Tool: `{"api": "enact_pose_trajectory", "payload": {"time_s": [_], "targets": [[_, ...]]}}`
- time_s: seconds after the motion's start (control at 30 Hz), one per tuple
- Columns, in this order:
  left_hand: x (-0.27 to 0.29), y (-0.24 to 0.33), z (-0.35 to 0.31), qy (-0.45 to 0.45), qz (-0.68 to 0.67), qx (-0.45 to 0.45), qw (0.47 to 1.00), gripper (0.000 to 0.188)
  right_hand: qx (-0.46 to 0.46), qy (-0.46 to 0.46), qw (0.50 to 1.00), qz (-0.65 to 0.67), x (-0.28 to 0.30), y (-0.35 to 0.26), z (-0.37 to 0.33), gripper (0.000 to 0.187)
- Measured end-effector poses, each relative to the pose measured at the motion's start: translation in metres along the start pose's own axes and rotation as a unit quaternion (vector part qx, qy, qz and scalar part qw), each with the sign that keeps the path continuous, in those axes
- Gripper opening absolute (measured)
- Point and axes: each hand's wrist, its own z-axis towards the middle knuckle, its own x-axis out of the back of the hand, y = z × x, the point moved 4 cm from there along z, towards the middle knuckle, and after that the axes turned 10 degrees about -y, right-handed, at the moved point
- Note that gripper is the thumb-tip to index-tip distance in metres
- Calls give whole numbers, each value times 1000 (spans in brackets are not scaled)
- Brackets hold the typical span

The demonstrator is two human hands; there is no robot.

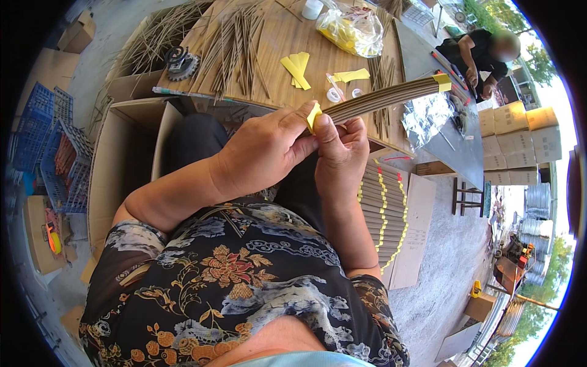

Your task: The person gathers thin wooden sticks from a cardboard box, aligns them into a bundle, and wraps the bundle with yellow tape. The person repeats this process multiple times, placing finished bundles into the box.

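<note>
A flat bundle of thin brown incense sticks [391, 100] points to the far right, above the table's front edge. A yellow paper band [441, 82] wraps its far end. At the near end a yellow paper strip [313, 117] lies around the sticks, pinched between my fingers. My left hand [260, 144] is closed on that end, and my right hand [341, 150] grips it alongside, thumb on the strip. Beyond my hands, yellow paper strips [298, 69] lie fanned on the wooden table [284, 30]. Loose sticks [235, 52] are spread to their left.
An open cardboard box [125, 159] stands by my left arm, near blue crates [67, 168]. Yellow-banded bundles [385, 214] lie in rows at my right. A clear bag [350, 30] and tape rolls [334, 95] are on the table. Another person [477, 58] sits at far right.
</note>
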Motion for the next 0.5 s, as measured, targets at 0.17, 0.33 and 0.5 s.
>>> {"api": "enact_pose_trajectory", "payload": {"time_s": [0.17,0.33,0.5], "targets": [[0,-3,1,-14,-47,1,999,29,-1,-9,1000,23,0,0,1,28],[-1,-8,0,-36,-160,28,986,23,15,-36,999,20,1,0,1,26],[-2,-10,0,-46,-205,40,977,19,1,-40,999,4,3,1,1,29]]}}
